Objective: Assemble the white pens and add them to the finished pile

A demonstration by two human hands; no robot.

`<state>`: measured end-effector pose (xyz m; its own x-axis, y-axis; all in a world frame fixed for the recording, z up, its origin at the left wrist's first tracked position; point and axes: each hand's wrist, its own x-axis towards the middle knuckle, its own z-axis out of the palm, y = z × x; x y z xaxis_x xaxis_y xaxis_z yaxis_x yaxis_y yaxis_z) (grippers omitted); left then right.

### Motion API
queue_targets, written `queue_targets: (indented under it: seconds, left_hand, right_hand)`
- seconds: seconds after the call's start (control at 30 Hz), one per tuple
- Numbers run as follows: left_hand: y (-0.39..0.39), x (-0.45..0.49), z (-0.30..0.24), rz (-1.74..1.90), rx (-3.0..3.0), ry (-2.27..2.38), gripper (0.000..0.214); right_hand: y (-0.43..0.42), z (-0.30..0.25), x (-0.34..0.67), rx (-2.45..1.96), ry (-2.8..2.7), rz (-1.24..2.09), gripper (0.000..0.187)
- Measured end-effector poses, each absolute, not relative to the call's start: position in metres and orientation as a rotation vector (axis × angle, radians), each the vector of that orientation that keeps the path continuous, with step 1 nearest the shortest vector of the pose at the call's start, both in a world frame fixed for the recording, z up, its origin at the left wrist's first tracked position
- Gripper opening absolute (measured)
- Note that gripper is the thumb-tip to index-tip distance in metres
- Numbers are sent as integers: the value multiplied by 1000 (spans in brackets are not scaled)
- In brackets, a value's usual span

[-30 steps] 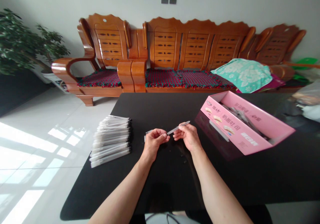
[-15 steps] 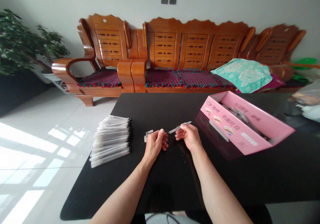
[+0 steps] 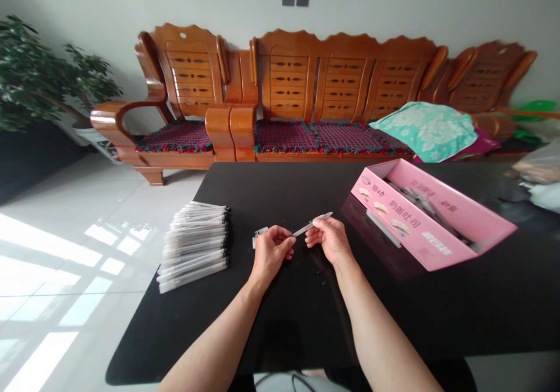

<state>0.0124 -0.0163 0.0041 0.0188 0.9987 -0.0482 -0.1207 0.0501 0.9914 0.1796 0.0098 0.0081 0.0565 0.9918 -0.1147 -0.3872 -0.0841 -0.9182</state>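
Note:
A slim clear pen with a dark section is held slantwise between my hands, its tip end up to the right. My right hand pinches it near the upper end with thumb and forefinger. At the lower end, the thumb and fingertips of my left hand close on it; just what they cover is hidden. Beside the left knuckles shows a small clear-and-black piece, partly hidden by the hand. To the left lies a row of many white-clear pens with black ends, side by side on the black table.
A pink box holding more pen-like parts stands at the right, with a clear stick lying against its front. Tiny black bits are scattered near my right wrist. Behind the table are wooden seats and a green towel.
My left thumb and fingertips have come up to the pen's lower end and closed on it. My right hand, still on the pen, has shifted slightly left.

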Motion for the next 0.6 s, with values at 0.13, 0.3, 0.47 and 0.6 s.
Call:
queue_targets:
  seconds: [0.13, 0.3, 0.47, 0.6]
  left_hand:
    - [-17, 11, 2, 1194, 1141, 1135, 42]
    - [-15, 10, -1, 1104, 1157, 1133, 45]
    - [-14, 10, 1, 1177, 1107, 1109, 34]
    - [-15, 9, 3, 1190, 1131, 1122, 40]
  right_hand:
    - [10, 10, 180, -1028, -786, 1362, 17]
    - [11, 8, 181, -1023, -807, 1367, 17]
    - [11, 8, 181, -1020, -814, 1378, 18]
    - [11, 9, 181, -1016, -809, 1371, 18]
